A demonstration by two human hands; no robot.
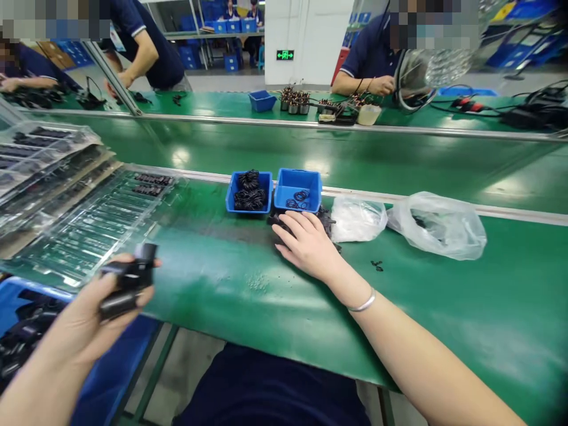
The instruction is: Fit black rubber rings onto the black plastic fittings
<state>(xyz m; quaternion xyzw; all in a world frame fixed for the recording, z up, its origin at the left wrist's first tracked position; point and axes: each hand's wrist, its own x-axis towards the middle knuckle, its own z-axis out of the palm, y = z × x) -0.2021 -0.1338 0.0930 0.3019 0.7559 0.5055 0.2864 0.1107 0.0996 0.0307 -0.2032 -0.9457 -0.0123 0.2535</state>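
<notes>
Evidently the left hand [109,328] was clamped on a black part [133,275], near left; a loose grip might have dropped it. The right hand [306,242], fingers slightly apart, lay over a heap [327,223]; a push could have jarred the right tub [298,180], holding some rings [300,195]. The left tub [229,198] held black bundles [249,198].

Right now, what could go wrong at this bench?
The small black pieces lie loose near the right forearm, which might brush them away. The dark part in the left hand could drop if the grip slips. White specks on the green bench might stick to parts.
</notes>
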